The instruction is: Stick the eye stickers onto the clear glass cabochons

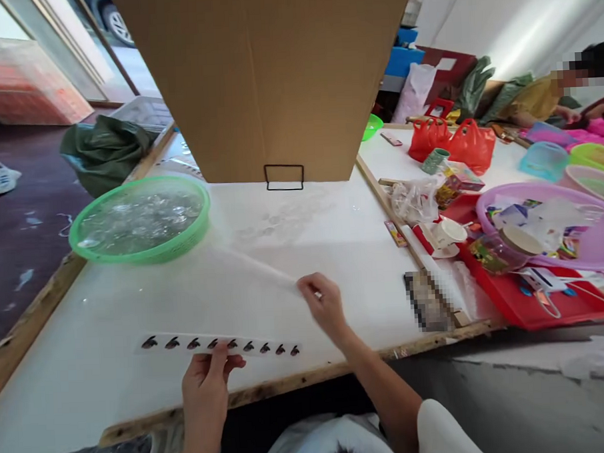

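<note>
Nine small dark pieces sit in a row on a clear strip that is pressed flat to the white table by the left hand, fingertips together on its near edge, likely to stop it sliding. A thin clear sleeve is pinched at its end by the right hand and is drawn out taut from near the green basket.

The table has a smooth, glossy white top edged in rough bare wood. At ten o'clock sits a shiny green plastic basket; at twelve, matt brown cardboard. The clear strip looks like thin glossy film.
</note>
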Tool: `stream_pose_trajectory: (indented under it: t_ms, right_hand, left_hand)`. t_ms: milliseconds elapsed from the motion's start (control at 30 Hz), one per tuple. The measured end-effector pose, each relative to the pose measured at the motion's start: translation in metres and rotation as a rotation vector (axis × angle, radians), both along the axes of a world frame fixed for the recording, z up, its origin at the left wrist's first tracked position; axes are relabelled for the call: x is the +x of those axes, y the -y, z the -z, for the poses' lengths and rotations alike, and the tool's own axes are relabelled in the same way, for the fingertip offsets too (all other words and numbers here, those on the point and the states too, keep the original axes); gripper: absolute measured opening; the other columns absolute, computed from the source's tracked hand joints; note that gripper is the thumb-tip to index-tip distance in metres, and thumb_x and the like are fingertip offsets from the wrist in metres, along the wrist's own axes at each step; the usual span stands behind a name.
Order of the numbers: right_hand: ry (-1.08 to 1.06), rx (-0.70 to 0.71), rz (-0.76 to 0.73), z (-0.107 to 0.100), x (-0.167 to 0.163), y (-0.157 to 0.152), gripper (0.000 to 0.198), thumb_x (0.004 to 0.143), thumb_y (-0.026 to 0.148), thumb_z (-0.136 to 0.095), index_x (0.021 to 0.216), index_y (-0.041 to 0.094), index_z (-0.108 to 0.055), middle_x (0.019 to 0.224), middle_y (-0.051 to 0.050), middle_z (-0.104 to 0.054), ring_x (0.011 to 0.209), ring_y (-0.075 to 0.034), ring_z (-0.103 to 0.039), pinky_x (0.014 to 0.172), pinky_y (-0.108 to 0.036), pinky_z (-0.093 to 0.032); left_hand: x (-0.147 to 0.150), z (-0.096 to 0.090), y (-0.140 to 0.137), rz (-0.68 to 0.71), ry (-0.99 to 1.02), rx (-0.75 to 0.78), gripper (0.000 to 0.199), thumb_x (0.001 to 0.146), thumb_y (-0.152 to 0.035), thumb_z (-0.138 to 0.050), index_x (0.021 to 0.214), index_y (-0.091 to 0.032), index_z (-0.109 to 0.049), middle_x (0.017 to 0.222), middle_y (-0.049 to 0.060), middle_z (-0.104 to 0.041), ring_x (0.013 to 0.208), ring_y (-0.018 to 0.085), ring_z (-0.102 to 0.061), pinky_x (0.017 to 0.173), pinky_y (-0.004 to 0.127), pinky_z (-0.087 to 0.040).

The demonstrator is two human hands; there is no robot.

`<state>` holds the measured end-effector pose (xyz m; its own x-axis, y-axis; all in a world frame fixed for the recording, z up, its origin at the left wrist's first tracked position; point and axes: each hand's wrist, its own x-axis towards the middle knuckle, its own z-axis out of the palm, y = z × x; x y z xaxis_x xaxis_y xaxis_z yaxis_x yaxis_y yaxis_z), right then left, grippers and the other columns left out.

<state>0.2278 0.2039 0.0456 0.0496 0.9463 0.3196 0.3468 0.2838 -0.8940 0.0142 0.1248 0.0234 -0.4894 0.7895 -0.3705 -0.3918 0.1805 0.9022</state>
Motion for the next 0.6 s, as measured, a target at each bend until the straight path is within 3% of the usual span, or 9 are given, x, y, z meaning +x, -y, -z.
stream_pose_trajectory:
  t_ms: [167,300,433,600]
  right_hand:
    - [0.273,0.084,0.556,0.001,0.147,-0.027,0.027,0.091,0.037,-0.049,0.087,0.017,-0.066,0.082,-0.006,-0.065,0.073,-0.018,-0.057,0.069,-0.03,-0.044]
    - [0.623,0.119,0.907,0.008,0.252,-0.009,0.029,0.092,0.038,-0.049,0.09,0.016,-0.069,0.084,-0.008,-0.064,0.077,-0.02,-0.056,0.072,-0.03,-0.041]
    - [0.874,-0.028,1.084,0.035,0.296,0.02,0.029,0.093,0.034,-0.048,0.093,0.016,-0.07,0.089,-0.01,-0.064,0.08,-0.021,-0.054,0.07,-0.031,-0.036]
    - [0.965,-0.171,1.147,0.067,0.3,0.035,0.027,0.093,0.031,-0.048,0.091,0.016,-0.071,0.087,-0.01,-0.063,0.076,-0.02,-0.052,0.065,-0.031,-0.03]
  left_hand:
    - [0.005,0.006,-0.016,0.038,-0.006,-0.031,0.046,0.052,-0.047,-0.089,0.07,-0.016,-0.06,0.056,-0.004,-0.064,0.047,0.012,-0.059,0.049,0.025,-0.055]
    - [0.006,0.013,-0.03,0.074,0.007,-0.072,0.045,0.051,-0.046,-0.089,0.069,-0.017,-0.059,0.058,-0.002,-0.066,0.048,0.014,-0.06,0.049,0.026,-0.055]
    - [0.014,0.013,-0.041,0.071,0.037,-0.123,0.051,0.042,-0.048,-0.092,0.065,-0.016,-0.058,0.055,-0.002,-0.064,0.048,0.013,-0.059,0.05,0.025,-0.056]
    - [0.024,0.006,-0.049,0.097,0.043,-0.138,0.053,0.037,-0.049,-0.092,0.063,-0.017,-0.059,0.054,-0.001,-0.065,0.047,0.013,-0.058,0.048,0.024,-0.054]
